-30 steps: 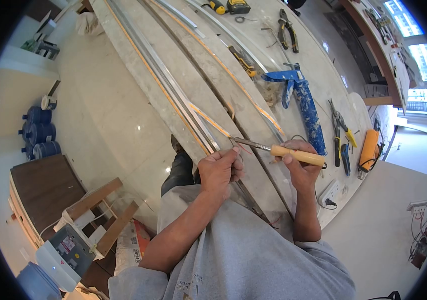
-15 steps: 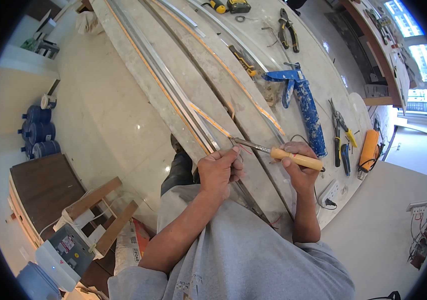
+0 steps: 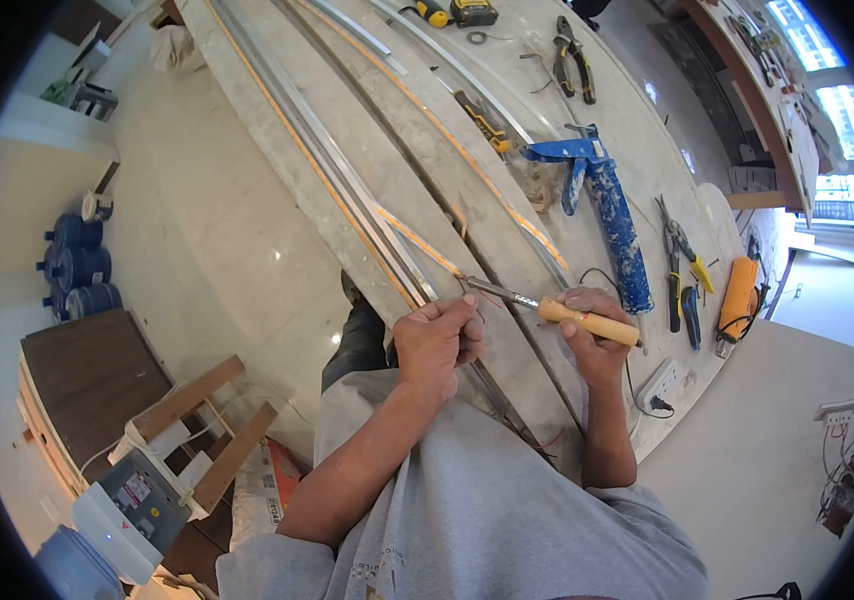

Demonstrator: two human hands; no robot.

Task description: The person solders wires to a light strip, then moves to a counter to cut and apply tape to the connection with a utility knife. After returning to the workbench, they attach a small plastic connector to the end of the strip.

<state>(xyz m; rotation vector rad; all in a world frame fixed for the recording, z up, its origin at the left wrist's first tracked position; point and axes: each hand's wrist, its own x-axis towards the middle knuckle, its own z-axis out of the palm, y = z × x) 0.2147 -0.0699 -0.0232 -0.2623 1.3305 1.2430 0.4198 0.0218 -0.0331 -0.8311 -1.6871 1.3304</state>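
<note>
My right hand [image 3: 595, 335] is closed round the wooden handle of a soldering iron [image 3: 587, 321], whose metal shaft points left. Its tip meets the end of a yellow-orange LED strip [image 3: 417, 244] that rises from the bench. Just below that end, my left hand [image 3: 442, 340] is closed in a pinch with a thin red wire by its fingertips; exactly what it grips is too small to make out. Long aluminium profiles [image 3: 332, 165] run along the bench beside the left hand, with a second LED strip [image 3: 492, 185] further right.
On the bench [image 3: 357, 120] lie a blue caulking gun [image 3: 619, 235], pliers [image 3: 575, 62], tin snips [image 3: 677, 240], a utility knife [image 3: 483, 122], an orange heat gun [image 3: 740, 300] and a power strip [image 3: 660, 382]. Blue water bottles [image 3: 79, 262] stand on the floor at left.
The soldering iron's handle and my right hand have shifted very slightly left and down. My left hand stays almost in place, and the tip remains at the strip's end.
</note>
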